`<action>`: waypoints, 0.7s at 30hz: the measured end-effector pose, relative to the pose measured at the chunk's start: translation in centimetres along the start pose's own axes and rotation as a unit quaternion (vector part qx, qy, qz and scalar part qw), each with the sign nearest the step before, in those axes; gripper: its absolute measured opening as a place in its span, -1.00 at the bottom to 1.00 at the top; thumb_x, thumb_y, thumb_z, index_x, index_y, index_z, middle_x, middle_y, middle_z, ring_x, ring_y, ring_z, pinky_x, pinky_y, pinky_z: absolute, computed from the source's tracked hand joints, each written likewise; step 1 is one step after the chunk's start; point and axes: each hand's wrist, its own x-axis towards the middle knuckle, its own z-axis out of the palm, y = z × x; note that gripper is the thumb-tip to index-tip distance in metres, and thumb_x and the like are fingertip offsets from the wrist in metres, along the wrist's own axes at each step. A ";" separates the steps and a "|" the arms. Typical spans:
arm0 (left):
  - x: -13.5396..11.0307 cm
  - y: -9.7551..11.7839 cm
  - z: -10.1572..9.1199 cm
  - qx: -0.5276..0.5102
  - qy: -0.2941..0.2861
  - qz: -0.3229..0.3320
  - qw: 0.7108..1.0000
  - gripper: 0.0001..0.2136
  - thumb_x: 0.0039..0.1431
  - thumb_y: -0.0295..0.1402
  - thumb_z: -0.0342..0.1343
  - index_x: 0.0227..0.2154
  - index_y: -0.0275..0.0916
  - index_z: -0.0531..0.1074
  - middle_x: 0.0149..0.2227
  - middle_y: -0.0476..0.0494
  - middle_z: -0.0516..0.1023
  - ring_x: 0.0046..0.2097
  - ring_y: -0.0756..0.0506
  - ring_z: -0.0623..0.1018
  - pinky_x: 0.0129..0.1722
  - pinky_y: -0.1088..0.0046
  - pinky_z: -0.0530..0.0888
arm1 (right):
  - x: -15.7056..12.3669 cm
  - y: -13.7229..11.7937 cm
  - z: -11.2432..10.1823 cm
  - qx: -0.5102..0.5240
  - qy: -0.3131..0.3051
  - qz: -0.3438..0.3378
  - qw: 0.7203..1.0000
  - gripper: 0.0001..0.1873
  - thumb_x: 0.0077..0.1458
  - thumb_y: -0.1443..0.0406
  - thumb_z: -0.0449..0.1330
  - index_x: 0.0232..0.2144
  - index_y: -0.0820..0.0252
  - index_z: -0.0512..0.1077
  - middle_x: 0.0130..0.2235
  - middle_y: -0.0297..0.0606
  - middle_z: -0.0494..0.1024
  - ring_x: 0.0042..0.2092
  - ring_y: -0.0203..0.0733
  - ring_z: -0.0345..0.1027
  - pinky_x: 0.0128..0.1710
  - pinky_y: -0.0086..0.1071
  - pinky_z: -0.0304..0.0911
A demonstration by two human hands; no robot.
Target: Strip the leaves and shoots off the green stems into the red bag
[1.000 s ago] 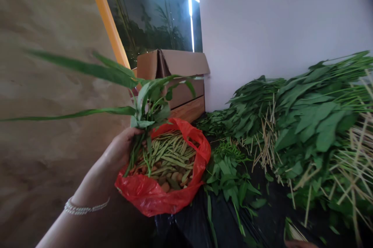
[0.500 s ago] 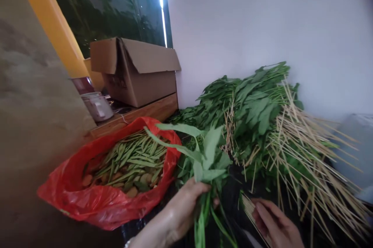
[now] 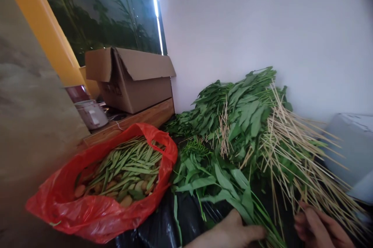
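At the bottom edge, my left hand point(image 3: 230, 230) is closed around the stems of a bunch of water spinach point(image 3: 244, 197). The bunch's long leaves point up and left across other loose greens. My right hand point(image 3: 320, 226) is to its right, fingers pinched, with its lower part cut off by the frame. What it pinches, if anything, is too small to make out. Just beyond it fans a heap of thin wooden skewers point(image 3: 291, 147). More skewered greens point(image 3: 244, 108) are piled behind, against the wall.
To the left is an open red plastic bag point(image 3: 96, 209) of green beans point(image 3: 128, 166) and round slices. Black plastic point(image 3: 186, 213) lies under the greens. A cardboard box point(image 3: 136, 92) and a pale tub point(image 3: 91, 114) stand on a wooden ledge. A grey bin point(image 3: 349, 143) is at right.
My left hand has moved down and right, lowering the water spinach from upright to lying over. My right hand has shifted right; the skewer bundle seen in it earlier no longer shows.
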 end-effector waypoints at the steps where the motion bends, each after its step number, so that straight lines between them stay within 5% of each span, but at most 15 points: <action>1: -0.3 0.0 -0.3 0.039 -0.002 -0.015 0.999 -0.44 -0.08 -0.35 0.31 0.04 -0.32 0.39 -0.09 -0.25 0.56 0.00 -0.23 0.51 0.08 0.17 0.34 | 0.1 0.0 -0.1 0.000 0.004 -0.001 1.000 -0.62 -0.05 0.00 0.23 -0.20 0.00 0.50 -0.39 -0.18 0.55 -0.48 -0.06 0.39 -0.58 -0.20 0.29; 5: -1.4 0.9 -1.3 0.255 0.048 -0.049 0.964 -0.55 0.07 -0.24 0.18 0.03 -0.29 0.39 -0.09 -0.19 0.55 -0.13 -0.16 0.53 -0.07 0.28 0.43 | 0.0 -0.1 -0.2 -0.007 0.010 -0.001 1.000 -0.57 -0.04 -0.01 0.24 -0.18 0.10 0.49 -0.35 -0.18 0.56 -0.44 -0.11 0.41 -0.52 -0.27 0.33; 11: -2.7 4.3 -1.6 0.549 -0.008 0.003 0.836 -0.67 0.14 -0.09 0.09 -0.29 -0.27 0.56 -0.31 -0.14 0.58 -0.28 -0.11 0.52 -0.28 0.46 0.40 | 0.2 -0.7 -1.4 -0.054 -0.033 0.016 0.998 -0.53 0.02 -0.01 0.22 -0.19 0.25 0.48 -0.42 -0.24 0.55 -0.43 -0.23 0.37 -0.47 -0.41 0.29; 16: -2.7 9.3 -3.5 0.530 -0.088 -0.058 0.842 -0.64 0.20 -0.09 0.01 -0.31 -0.29 0.54 -0.51 -0.04 0.52 -0.53 -0.02 0.50 -0.56 0.56 0.32 | -0.4 -1.0 -2.9 -0.152 -0.100 -0.024 0.983 -0.59 0.05 -0.01 0.17 -0.22 0.16 0.50 -0.35 -0.23 0.58 -0.35 -0.16 0.43 -0.37 -0.36 0.34; 18: -1.8 10.4 -4.1 0.543 -0.058 -0.001 0.838 -0.66 0.25 -0.13 -0.04 -0.30 -0.28 0.52 -0.47 -0.05 0.53 -0.50 -0.02 0.51 -0.53 0.56 0.34 | -0.8 -0.4 -2.9 -0.213 -0.151 -0.109 0.959 -0.66 0.07 0.02 0.15 -0.29 0.12 0.52 -0.30 -0.22 0.58 -0.27 -0.10 0.45 -0.26 -0.30 0.34; 21: 0.1 9.7 -4.5 0.607 0.045 0.173 0.774 -0.70 0.30 -0.22 -0.07 -0.31 -0.25 0.52 -0.35 -0.11 0.57 -0.35 -0.05 0.54 -0.34 0.51 0.39 | -1.2 1.1 -2.2 -0.308 -0.204 -0.250 0.895 -0.78 0.11 0.13 0.15 -0.35 0.10 0.51 -0.31 -0.21 0.56 -0.23 -0.06 0.42 -0.20 -0.24 0.29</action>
